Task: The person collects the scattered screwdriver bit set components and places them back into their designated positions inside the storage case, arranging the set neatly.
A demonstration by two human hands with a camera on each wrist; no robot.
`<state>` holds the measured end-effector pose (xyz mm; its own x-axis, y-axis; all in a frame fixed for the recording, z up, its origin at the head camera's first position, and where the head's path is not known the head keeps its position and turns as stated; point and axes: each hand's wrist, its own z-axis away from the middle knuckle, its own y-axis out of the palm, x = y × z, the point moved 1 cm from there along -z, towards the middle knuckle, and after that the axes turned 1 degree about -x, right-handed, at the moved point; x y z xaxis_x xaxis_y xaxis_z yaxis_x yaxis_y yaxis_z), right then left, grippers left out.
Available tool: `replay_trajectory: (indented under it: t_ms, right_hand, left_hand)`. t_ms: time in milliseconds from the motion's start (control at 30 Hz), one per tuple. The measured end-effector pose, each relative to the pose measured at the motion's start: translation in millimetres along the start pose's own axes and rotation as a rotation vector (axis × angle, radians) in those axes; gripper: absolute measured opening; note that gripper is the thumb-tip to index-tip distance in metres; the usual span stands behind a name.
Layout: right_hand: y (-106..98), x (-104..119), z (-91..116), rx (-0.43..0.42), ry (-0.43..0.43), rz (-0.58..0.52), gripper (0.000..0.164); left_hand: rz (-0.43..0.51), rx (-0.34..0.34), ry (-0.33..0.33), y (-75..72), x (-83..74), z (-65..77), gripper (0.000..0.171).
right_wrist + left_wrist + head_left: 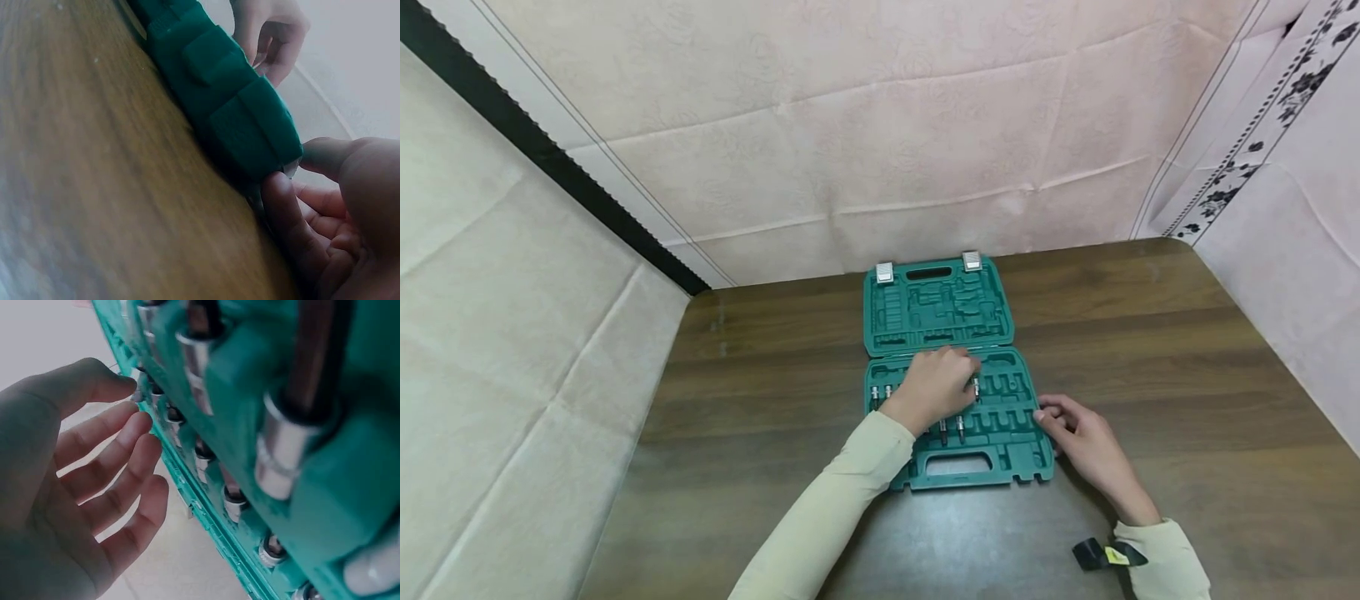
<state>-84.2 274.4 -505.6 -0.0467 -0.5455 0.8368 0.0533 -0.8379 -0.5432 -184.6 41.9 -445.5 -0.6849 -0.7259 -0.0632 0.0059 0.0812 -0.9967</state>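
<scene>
A green tool case (1018, 458) lies unfolded on the table. Metal bit sockets (960, 428) with dark bits sit in its moulded slots; the left wrist view shows rows of these bit sockets (290, 440) up close. My left hand (934, 385) reaches over the tray, and its thumb and bent fingers pinch at the end of one bit socket (976, 388). Along the case's right edge, my right hand (1084, 442) grips the rim between thumb and fingers. In the right wrist view this hand (337, 219) holds the corner of the case (256, 128).
The case lid (936, 304), with two silver latches (972, 261), leans back towards the pale cloth wall (880, 158). A wooden table (760, 433) lies beneath. A black strap with a yellow label (1108, 553) is by the right cuff.
</scene>
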Motion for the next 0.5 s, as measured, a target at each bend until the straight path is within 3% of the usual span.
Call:
replay_trajectory:
  t_ms: [133, 300, 500]
  right_hand:
    - [-0.6, 0.4, 0.2, -0.002, 0.001, 0.007, 0.041]
    - [-1.1, 0.4, 0.3, -0.007, 0.006, 0.017, 0.041]
    - [1.4, 0.2, 0.0, 0.003, 0.019, 0.012, 0.042]
  left_hand:
    - [0.038, -0.013, -0.048, -3.4, -2.7, 5.1, 0.023]
    - [0.078, -0.051, -0.064, -4.7, -9.2, 7.6, 0.01]
    - [0.005, -0.108, -0.031, -1.0, -17.7, 5.9, 0.021]
